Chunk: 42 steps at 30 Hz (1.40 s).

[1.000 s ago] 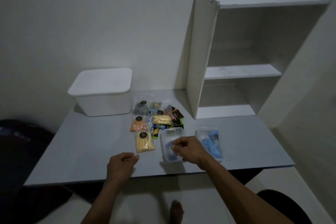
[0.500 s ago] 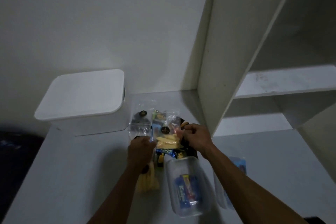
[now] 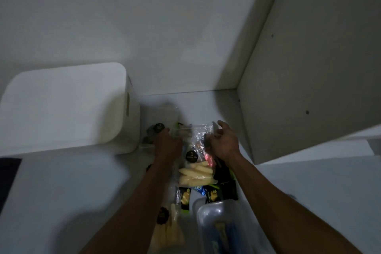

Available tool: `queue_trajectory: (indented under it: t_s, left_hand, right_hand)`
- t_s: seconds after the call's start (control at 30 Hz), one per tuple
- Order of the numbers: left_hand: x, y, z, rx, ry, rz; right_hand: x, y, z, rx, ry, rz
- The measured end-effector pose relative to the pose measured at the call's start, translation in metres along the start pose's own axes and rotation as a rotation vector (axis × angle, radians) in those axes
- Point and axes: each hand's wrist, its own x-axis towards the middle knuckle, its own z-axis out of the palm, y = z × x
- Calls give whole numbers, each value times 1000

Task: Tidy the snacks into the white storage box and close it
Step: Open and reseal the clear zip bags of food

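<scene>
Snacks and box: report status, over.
Both hands on the snack bags: left hand grips one edge, right hand pinches the clear top. White box beside them, lid on. Nothing packed yet.

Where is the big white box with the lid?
The lidded white plastic storage box sits at the left on the table, against the wall, beside the snack bags.

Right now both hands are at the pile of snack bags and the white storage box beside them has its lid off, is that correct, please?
Not quite: the head view shows the white storage box with its lid on, closed. The rest holds: the left hand and right hand are both at the pile of snack bags, beside the box.
</scene>
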Motion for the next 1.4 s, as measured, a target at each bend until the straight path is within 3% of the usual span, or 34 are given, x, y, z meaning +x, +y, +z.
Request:
queue_trajectory:
  t_s: [0.2,0.37,0.77,1.0,1.2,1.4]
  left_hand:
    - [0,10,0,-49,35,-4]
    - [-34,22,-11,-152,162,139]
    - [-121,33,-82,-476,251,409]
    - [-167,56,-129,-711,200,402]
    - [-192,67,-149,-672,240,483]
    - [-205,67,-161,-672,249,523]
  right_hand:
    - [11,-2,-2,92,31,17]
    - [-1,-1,-13,211,26,-49]
    - [-101,-81,-58,345,-114,-304]
    - [-150,-136,-73,24,-165,-506]
    - [-192,-181,-64,-300,-117,-713]
    - [-207,-201,-56,-457,-87,-778]
